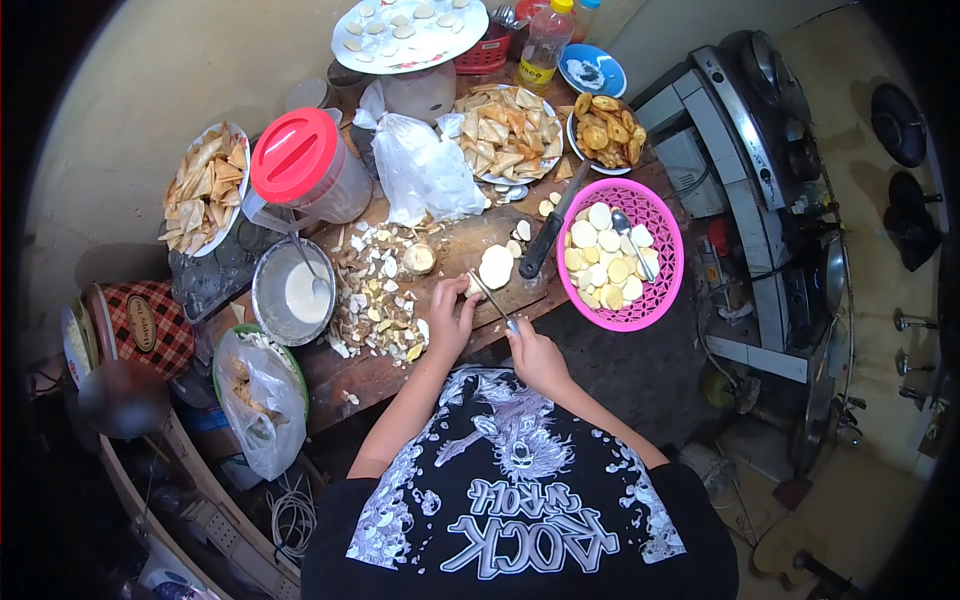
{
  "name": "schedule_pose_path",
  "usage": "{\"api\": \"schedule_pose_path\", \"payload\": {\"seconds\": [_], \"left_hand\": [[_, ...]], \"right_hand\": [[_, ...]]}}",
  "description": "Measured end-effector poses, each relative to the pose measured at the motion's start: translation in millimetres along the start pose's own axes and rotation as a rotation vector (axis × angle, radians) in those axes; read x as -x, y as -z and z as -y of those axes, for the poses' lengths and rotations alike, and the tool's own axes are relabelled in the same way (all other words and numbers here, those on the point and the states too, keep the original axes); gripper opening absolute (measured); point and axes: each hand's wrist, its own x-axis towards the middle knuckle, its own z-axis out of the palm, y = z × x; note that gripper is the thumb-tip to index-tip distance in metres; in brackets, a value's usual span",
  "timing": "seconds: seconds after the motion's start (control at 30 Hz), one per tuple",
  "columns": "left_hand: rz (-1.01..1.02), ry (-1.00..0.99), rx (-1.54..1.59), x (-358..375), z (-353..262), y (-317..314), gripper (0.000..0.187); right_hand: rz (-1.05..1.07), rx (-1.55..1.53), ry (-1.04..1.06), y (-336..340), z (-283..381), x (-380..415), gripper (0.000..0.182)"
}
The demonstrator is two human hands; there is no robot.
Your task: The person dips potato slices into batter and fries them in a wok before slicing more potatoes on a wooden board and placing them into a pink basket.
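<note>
Your left hand [452, 318] rests on the wooden board [470, 250], fingers curled down onto a small pale piece [472, 289] at the board's near edge, pinning it. Your right hand [533, 352] is clenched around the handle end of a thin knife [492, 299]; its blade runs up and to the left from your fist, the tip reaching the piece under your left fingers, so its long axis lies diagonally across the board edge. Just beyond the tip sits a peeled white tuber [495, 267], upright-looking and touching nothing but the board. A second, larger knife [548, 237] with a black handle lies on the board with its blade pointing up and right toward the pink basket [668, 262], which holds pale round slices and a spoon [634, 243]. Left of your hands a heap of peels [378, 300] spreads over the table [370, 375], with a metal bowl [266, 290] of white batter beside it. Farther back you have a jar with a red lid [294, 155], a clear bag [425, 170], a plate of chips [510, 132], a bowl of fried slices [605, 132], and another plate of chips [208, 185] at far left. A stove [760, 130] stands to the right.
</note>
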Motion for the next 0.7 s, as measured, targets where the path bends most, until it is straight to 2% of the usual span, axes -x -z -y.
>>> {"api": "schedule_pose_path", "payload": {"seconds": [0.4, 0.7], "left_hand": [[0.004, 0.003, 0.008, 0.1, 0.1, 0.8, 0.017], [-0.026, 0.033, 0.026, -2.9, 1.3, -1.5, 0.014]], "right_hand": [[0.033, 0.25, -0.018, 11.9, 14.0, 2.8, 0.025], [0.022, 0.249, 0.019, 3.9, 6.1, -14.7, 0.023]]}}
